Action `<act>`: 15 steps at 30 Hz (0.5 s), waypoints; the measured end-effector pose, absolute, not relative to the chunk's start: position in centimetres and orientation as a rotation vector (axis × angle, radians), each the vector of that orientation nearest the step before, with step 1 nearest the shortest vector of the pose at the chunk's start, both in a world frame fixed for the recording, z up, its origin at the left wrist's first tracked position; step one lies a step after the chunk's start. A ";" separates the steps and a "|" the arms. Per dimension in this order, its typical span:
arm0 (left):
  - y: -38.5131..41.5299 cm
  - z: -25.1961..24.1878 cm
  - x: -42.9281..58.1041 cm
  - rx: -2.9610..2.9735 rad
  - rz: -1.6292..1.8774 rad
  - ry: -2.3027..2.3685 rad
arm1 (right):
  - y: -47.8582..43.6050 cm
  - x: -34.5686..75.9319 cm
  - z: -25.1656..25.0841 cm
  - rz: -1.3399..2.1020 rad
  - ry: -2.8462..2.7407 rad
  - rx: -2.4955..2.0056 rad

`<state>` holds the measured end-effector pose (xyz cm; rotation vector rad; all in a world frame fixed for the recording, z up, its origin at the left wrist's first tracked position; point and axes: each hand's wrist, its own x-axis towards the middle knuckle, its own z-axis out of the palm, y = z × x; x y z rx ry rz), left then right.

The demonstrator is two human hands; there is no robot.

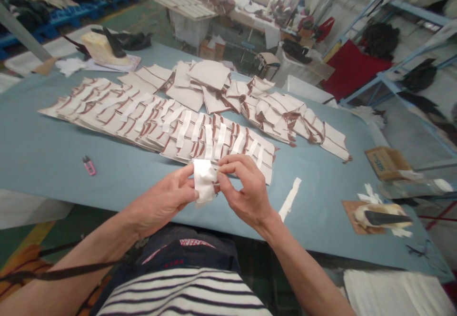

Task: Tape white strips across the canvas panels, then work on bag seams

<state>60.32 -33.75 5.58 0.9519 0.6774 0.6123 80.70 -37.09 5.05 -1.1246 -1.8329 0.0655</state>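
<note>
Between my hands, over the table's front edge, is a small white strip (204, 182) that looks like tape or cloth. My left hand (174, 187) grips its left side, thumb and fingers closed. The fingertips of my right hand (244, 187) pinch its right edge; exactly what they hold there is partly hidden. Just beyond lies a long row of overlapping beige fabric panels (150, 121) with brown edges, several bearing white strips (183, 129) on top. To the right of my right hand, another white strip (290, 198) lies loose on the blue-green table (117, 178).
A pink snipper-like tool (89, 165) lies at left. Behind the row are piles of beige pieces (209, 75). Tape dispensers stand at far left (103, 49) and at right (383, 217). A cardboard box (387, 162) sits near the right edge, with shelving (389, 87) beyond.
</note>
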 end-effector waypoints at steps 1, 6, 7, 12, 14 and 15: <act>-33.8 5.5 60.3 0.978 0.595 0.674 | -37.0 80.8 5.0 0.117 -1.785 -1.141; -34.2 4.0 60.2 1.029 0.487 0.747 | -36.1 81.3 5.1 0.622 -1.472 -1.240; -34.3 3.6 60.3 1.053 0.484 0.766 | -35.9 81.3 5.1 0.711 -1.392 -1.256; -34.9 2.7 61.0 1.139 0.551 0.779 | -35.2 80.8 4.7 0.961 -1.066 -1.244; -35.0 2.7 61.2 1.146 0.549 0.759 | -35.1 80.4 4.3 1.061 -0.977 -1.225; -35.0 2.6 61.2 1.152 0.545 0.747 | -35.1 80.2 4.1 1.106 -0.942 -1.220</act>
